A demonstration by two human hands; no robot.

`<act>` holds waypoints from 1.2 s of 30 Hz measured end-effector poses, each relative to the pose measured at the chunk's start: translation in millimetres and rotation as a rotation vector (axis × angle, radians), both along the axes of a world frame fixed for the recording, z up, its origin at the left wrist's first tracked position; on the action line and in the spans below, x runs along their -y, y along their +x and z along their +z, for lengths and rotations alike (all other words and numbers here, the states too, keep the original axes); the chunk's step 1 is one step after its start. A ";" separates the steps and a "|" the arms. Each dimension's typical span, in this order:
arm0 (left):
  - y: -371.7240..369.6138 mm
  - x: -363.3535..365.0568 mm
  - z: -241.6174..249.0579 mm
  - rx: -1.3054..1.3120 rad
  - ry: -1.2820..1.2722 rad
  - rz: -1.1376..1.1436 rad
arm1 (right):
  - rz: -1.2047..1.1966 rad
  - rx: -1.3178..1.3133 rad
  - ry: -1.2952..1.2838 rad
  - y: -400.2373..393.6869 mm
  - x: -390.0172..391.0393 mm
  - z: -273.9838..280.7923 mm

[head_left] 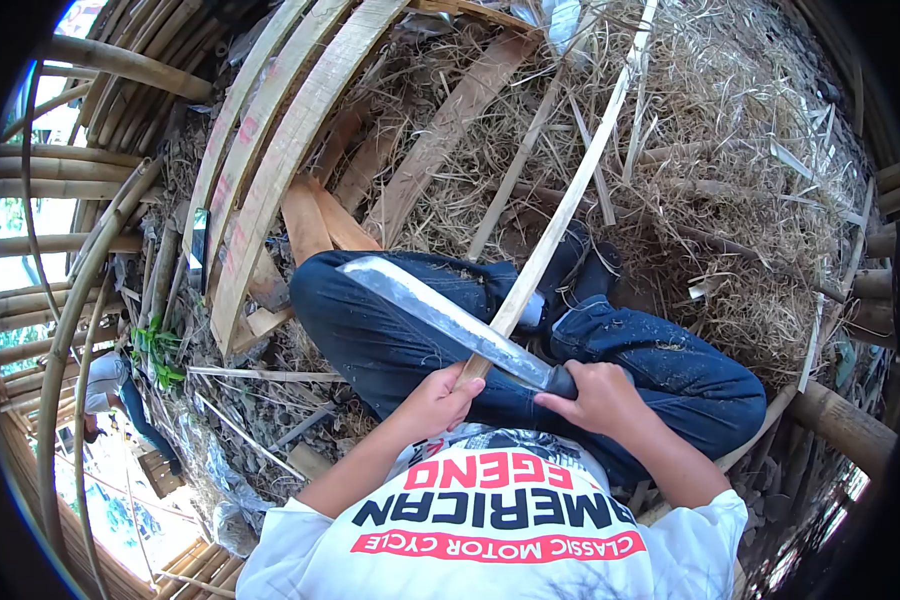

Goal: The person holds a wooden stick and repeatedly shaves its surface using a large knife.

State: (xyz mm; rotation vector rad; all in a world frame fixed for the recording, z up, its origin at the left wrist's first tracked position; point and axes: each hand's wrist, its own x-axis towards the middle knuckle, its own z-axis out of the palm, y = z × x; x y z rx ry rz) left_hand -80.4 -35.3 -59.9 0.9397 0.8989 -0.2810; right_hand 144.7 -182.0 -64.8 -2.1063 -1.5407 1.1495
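My left hand (440,402) is closed around the near end of a long, pale bamboo strip (555,228), which runs up and away to the top of the view. In my right hand (598,396) is the dark handle of a machete (440,318), fingers wrapped round it. Its broad, worn blade points to the upper left and crosses the strip just beyond my left fingers. Both lie over my crossed legs in dark jeans (390,300), which are dusted with shavings.
Long wooden planks (300,130) lean at the upper left. Curly shavings (740,220) cover the ground ahead. A bamboo pole fence (70,165) stands at the left, with another person (120,395) beyond it. A thick bamboo pole (840,425) lies at the right.
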 end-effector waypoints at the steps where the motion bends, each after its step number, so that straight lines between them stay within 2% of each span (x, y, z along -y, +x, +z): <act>1: -2.7 1.1 1.4 0.014 -0.046 0.020 | -0.009 -0.024 -0.005 -4.6 2.6 4.7; 5: -1.6 4.6 2.5 0.035 -0.044 0.042 | 0.034 0.035 -0.046 13.6 -2.7 4.7; 7: 1.0 3.6 -1.5 -0.033 0.061 0.002 | 0.017 0.018 -0.116 8.6 -7.0 6.1; 11: -5.7 3.4 5.4 0.022 -0.073 0.029 | 0.024 -0.023 -0.109 3.1 -2.8 13.4; 22: -1.8 8.6 0.7 -0.016 0.038 0.023 | -0.017 0.028 -0.086 12.8 -4.3 8.0; 26: -0.3 2.9 5.3 -0.021 -0.022 -0.007 | -0.043 0.032 -0.058 2.5 -4.3 15.0; 28: -0.2 5.1 10.4 -0.005 -0.038 0.015 | 0.062 0.067 -0.098 4.7 -3.6 19.0; 29: 0.1 6.7 11.2 0.010 -0.059 0.037 | -0.012 0.054 -0.025 11.6 -2.5 14.9; 30: 1.3 8.8 4.9 0.011 0.008 0.035 | -0.020 0.072 -0.041 12.6 -4.6 10.9; 33: 0.4 4.1 2.3 -0.007 0.001 0.002 | -0.050 0.053 -0.045 2.5 -1.4 10.0; 36: -7.7 9.0 0.5 0.018 -0.051 -0.004 | 0.006 0.070 -0.026 6.9 0.2 17.1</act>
